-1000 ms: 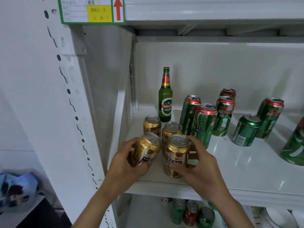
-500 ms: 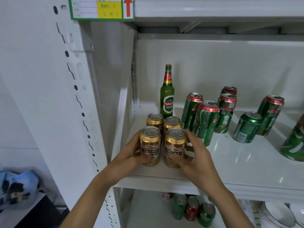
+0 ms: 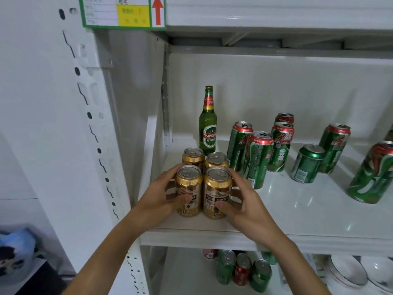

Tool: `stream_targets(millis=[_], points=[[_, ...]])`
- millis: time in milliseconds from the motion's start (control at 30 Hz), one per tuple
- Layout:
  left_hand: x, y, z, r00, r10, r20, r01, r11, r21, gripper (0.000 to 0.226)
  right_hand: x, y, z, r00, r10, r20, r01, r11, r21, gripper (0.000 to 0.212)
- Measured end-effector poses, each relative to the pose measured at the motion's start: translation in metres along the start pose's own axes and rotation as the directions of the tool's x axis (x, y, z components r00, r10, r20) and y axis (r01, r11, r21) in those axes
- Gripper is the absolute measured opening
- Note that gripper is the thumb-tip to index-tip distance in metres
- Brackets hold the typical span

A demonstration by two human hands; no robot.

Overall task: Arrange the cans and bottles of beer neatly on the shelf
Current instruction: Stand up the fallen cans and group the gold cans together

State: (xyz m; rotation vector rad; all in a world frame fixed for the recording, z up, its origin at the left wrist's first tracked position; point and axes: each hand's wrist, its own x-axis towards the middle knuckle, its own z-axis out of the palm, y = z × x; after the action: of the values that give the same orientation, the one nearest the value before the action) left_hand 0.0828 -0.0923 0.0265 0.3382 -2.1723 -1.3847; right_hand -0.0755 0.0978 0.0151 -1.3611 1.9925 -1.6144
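Observation:
Four gold beer cans stand upright in a tight square at the front left of the white shelf point(image 3: 297, 222). My left hand point(image 3: 163, 194) wraps the front left gold can point(image 3: 189, 188). My right hand point(image 3: 244, 201) wraps the front right gold can point(image 3: 217, 190). Behind them are the back left gold can point(image 3: 193, 156) and the back right gold can point(image 3: 215, 159). A green Tsingtao bottle point(image 3: 208, 128) stands upright at the back. To the right, several tall green cans point(image 3: 258, 158) stand loosely, along with a short green can point(image 3: 307, 166).
A tall green can point(image 3: 374, 173) leans at the far right edge. The shelf's left wall point(image 3: 136, 124) is close to the gold cans. Below, a lower shelf holds several green and red cans point(image 3: 242, 269) and white bowls point(image 3: 348, 271). A label point(image 3: 123, 12) hangs above.
The front left gold can, tilted in my left hand a second ago, now stands upright against the others. Both hands have pressed the two front cans together.

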Motion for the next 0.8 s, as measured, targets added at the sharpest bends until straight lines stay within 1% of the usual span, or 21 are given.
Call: stream_targets(millis=[67,133,167,200,233,267,300,333,367,400,433,500,533,600,667,733,800], points=[[-0.002,0.002,0.0,1.0,-0.004,0.006,0.004,1.0,-0.016,0.073,0.0,-0.007,-0.003,0.999,-0.012,0.038,0.013,1.0,-0.024,0.078],[-0.005,0.011,0.0,0.999,-0.017,0.028,0.018,1.0,-0.022,0.069,0.001,-0.016,-0.012,0.994,-0.019,0.107,0.034,0.99,-0.138,0.077],[-0.006,0.019,-0.001,0.999,-0.013,0.035,0.013,1.0,0.004,0.064,0.002,-0.022,-0.019,0.99,-0.002,0.144,0.028,0.984,-0.176,0.077],[-0.006,0.029,-0.003,1.0,0.01,0.027,-0.011,0.998,0.055,0.06,0.004,-0.03,-0.028,0.986,0.024,0.166,0.006,0.984,-0.178,0.075],[-0.005,0.04,-0.005,0.999,0.05,0.016,-0.052,0.993,0.104,0.056,0.007,-0.038,-0.037,0.986,0.041,0.16,-0.016,0.988,-0.155,0.068],[-0.001,0.051,-0.009,0.995,0.102,0.002,-0.101,0.985,0.14,0.054,0.013,-0.045,-0.046,0.991,0.028,0.128,-0.011,0.991,-0.135,0.056],[0.006,0.062,-0.013,0.989,0.15,-0.015,-0.146,0.978,0.148,0.05,0.022,-0.051,-0.053,0.997,-0.014,0.073,0.024,0.989,-0.144,0.04],[0.016,0.073,-0.017,0.982,0.184,-0.029,-0.178,0.971,0.161,0.042,0.032,-0.055,-0.059,0.998,-0.055,0.032,0.06,0.98,-0.188,0.027],[0.029,0.082,-0.021,0.978,0.205,-0.038,-0.194,0.96,0.2,0.034,0.044,-0.057,-0.064,0.996,-0.084,0.026,0.087,0.967,-0.241,0.025],[0.044,0.088,-0.022,0.977,0.209,-0.038,-0.191,0.943,0.273,0.033,0.058,-0.059,-0.067,0.993,-0.098,0.067,0.114,0.947,-0.301,0.028],[0.06,0.094,-0.022,0.983,0.184,-0.017,-0.166,0.92,0.356,0.033,0.071,-0.058,-0.069,0.986,-0.09,0.142,0.136,0.925,-0.355,0.033],[0.089,0.099,-0.019,0.998,0.038,0.05,-0.059,0.855,0.515,0.031,0.094,-0.056,-0.07,0.949,-0.007,0.315,0.145,0.898,-0.416,0.046],[0.1,0.098,-0.018,0.995,-0.051,0.09,-0.009,0.821,0.571,0.031,0.103,-0.056,-0.07,0.918,0.044,0.395,0.137,0.899,-0.417,0.052],[0.115,0.093,-0.015,0.963,-0.21,0.167,0.063,0.781,0.622,0.035,0.113,-0.055,-0.07,0.844,0.122,0.522,0.126,0.901,-0.414,0.063],[0.124,0.089,-0.013,0.93,-0.303,0.209,0.114,0.777,0.619,0.042,0.117,-0.052,-0.07,0.799,0.151,0.582,0.132,0.9,-0.415,0.067],[0.131,0.081,-0.012,0.916,-0.338,0.214,0.15,0.786,0.599,0.047,0.119,-0.048,-0.069,0.81,0.134,0.571,0.127,0.911,-0.393,0.068],[0.133,0.074,-0.01,0.923,-0.336,0.188,0.17,0.794,0.584,0.048,0.12,-0.044,-0.067,0.834,0.103,0.542,0.126,0.921,-0.369,0.065]])
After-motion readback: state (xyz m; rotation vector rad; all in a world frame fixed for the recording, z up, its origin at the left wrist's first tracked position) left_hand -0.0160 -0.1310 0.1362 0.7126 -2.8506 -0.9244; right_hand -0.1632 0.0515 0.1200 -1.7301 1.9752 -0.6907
